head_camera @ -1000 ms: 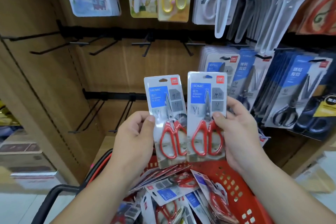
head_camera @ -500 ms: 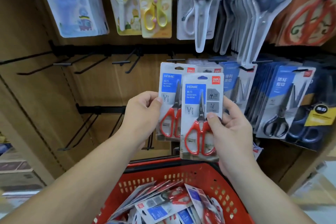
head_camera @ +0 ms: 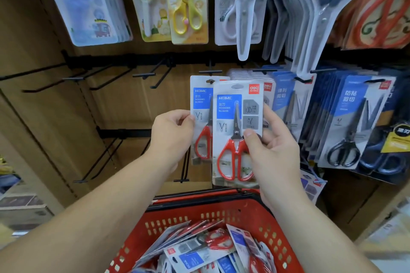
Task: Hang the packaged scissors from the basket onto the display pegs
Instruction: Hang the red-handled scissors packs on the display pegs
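Pinching far pack (head_camera: 200, 99) with left grip (head_camera: 170, 137), hole just under bare peg (head_camera: 210, 71), not yet threaded. Clutching near pack (head_camera: 235, 131) in right grip (head_camera: 273, 150). Early going, probably: heaps more packs (head_camera: 199, 250) down in basket (head_camera: 199, 213).

One wide-angle camera, worn on the person's head, looked forward and a little down, facing the display wall (head_camera: 133, 106) at close range. Its pegs (head_camera: 143, 75) ran across from 9 to 3 o'clock. The red basket (head_camera: 199, 208) lay nearest, at 6 o'clock, the left forearm (head_camera: 88, 217) cut by the frame edge at 7 o'clock and the right forearm (head_camera: 315, 228) at 5 o'clock.
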The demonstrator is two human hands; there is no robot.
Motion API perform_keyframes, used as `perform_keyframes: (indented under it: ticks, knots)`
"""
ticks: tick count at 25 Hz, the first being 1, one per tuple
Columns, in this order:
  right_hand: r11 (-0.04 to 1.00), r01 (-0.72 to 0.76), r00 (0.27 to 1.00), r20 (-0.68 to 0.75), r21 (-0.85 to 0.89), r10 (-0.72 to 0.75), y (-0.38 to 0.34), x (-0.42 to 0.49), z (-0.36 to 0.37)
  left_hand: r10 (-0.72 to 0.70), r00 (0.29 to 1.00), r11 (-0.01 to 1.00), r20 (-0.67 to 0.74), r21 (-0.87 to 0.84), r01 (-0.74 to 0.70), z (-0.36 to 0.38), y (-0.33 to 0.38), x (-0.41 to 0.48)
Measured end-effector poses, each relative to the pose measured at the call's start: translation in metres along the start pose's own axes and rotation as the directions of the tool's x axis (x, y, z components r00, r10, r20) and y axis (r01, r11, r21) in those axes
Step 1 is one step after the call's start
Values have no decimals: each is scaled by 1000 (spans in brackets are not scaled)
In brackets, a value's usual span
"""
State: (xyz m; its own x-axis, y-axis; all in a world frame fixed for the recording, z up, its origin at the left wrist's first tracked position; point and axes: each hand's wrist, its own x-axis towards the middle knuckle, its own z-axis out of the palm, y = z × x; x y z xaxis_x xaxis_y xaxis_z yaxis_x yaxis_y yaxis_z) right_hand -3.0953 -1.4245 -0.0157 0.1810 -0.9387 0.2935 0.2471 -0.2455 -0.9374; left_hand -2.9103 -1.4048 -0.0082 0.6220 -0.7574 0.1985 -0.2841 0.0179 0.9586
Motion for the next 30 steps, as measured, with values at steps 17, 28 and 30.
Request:
perform_keyframes:
  ticks: [17,28,30]
  knots:
    - [934,131,991,36,-333,-126,27,30,16,116,993,984,-6,139,-114,-3,12,14]
    - [718,152,854,456,-679,251,86,-17,-14,-169,948,899,271,436,36,-35,-105,-101]
    - [642,146,775,491,-753,399,100,-21,-22,-266,891,729,369,682,-65,-47,-131,-111]
